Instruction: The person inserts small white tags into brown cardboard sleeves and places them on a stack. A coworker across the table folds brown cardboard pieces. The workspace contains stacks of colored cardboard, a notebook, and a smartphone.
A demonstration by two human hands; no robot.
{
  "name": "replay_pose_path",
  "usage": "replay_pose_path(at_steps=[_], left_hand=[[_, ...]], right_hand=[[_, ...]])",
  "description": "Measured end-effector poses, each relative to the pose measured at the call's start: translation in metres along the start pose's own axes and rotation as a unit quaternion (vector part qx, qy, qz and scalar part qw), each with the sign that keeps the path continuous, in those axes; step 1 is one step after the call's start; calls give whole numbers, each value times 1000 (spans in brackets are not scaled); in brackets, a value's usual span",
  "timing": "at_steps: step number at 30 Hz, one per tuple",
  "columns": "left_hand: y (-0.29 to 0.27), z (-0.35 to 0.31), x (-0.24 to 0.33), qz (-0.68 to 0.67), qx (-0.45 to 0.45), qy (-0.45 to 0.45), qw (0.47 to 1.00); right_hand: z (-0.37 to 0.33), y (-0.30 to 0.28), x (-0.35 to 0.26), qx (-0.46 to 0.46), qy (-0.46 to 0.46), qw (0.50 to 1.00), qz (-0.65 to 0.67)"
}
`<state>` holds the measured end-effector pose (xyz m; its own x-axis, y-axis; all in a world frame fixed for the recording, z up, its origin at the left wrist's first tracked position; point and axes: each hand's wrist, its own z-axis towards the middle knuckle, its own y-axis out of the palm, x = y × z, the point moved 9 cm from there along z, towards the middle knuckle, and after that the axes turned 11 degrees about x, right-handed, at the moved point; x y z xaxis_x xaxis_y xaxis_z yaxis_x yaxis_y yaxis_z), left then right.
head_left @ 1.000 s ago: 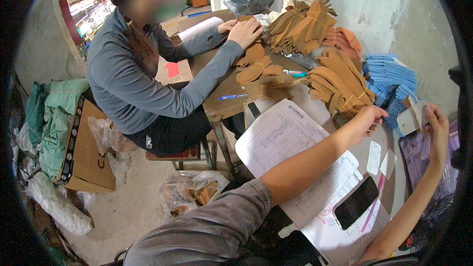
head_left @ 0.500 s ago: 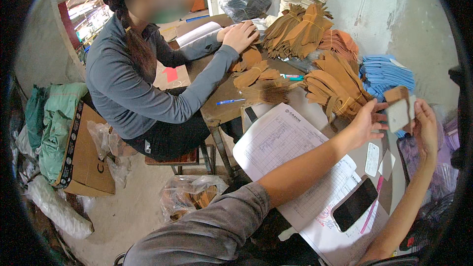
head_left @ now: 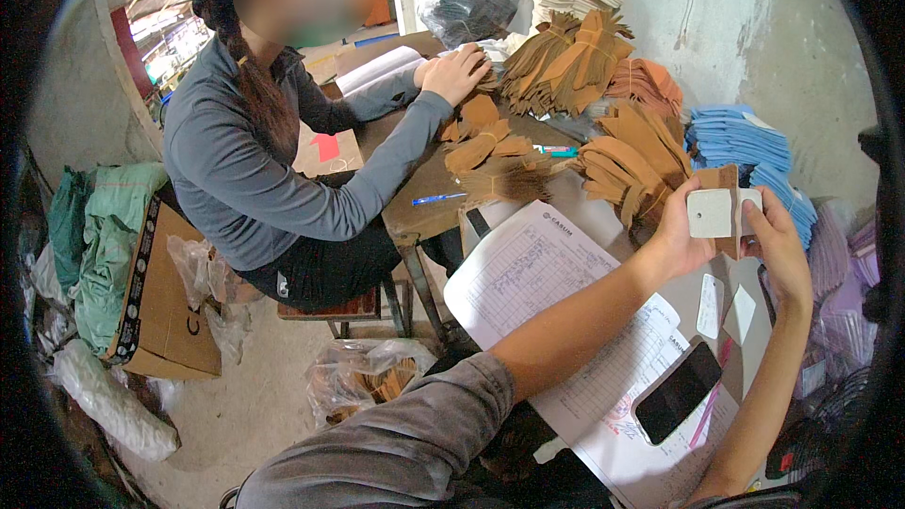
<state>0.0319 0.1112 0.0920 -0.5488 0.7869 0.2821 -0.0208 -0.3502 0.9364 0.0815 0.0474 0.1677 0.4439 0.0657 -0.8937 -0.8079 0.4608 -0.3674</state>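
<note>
Above the right side of the table, my left hand grips a small stack of brown pieces with a white card tag lying on its face; the tag has a small hole. My right hand pinches the stack's other edge, where a second whitish piece shows under the thumb. Most of the left fingers are hidden behind the stack. Beneath my forearms lie printed form sheets, a black phone, a pink pen and a white label.
Bundled brown glove-shaped pieces, an orange bundle and blue stacks line the table's far side. At left sits a co-worker, both hands on brown pieces. A cardboard box and a plastic bag stand on the floor.
My left hand has closed on the stack, where it was beside it with fingers spread. The stack has moved left and turned, so the white tag faces up. My right hand has shifted left.
</note>
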Motion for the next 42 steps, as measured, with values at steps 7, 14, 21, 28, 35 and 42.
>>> replay_pose_path(at_steps=[7, 14, 21, 28, 35, 42], left_hand=[[12, -6, -9, -4, -56, -39, 998], [4, -1, -8, 28, -48, -30, 998], [4, -2, -3, 51, -18, -13, 998], [-4, 2, -2, 60, 26, -7, 998], [-9, 5, -1, 72, 26, 11, 997], [-8, 7, -3, 70, 11, -12, 997]], right_hand=[[-3, -5, 5, -27, -14, 998, -52], [3, -4, 15, -45, -34, 997, -60], [4, -3, 19, -67, -29, 992, -104], [6, -3, 23, -73, -35, 992, -101], [7, -4, 26, -68, -22, 993, -98], [5, -12, 23, -31, -16, 996, -85]])
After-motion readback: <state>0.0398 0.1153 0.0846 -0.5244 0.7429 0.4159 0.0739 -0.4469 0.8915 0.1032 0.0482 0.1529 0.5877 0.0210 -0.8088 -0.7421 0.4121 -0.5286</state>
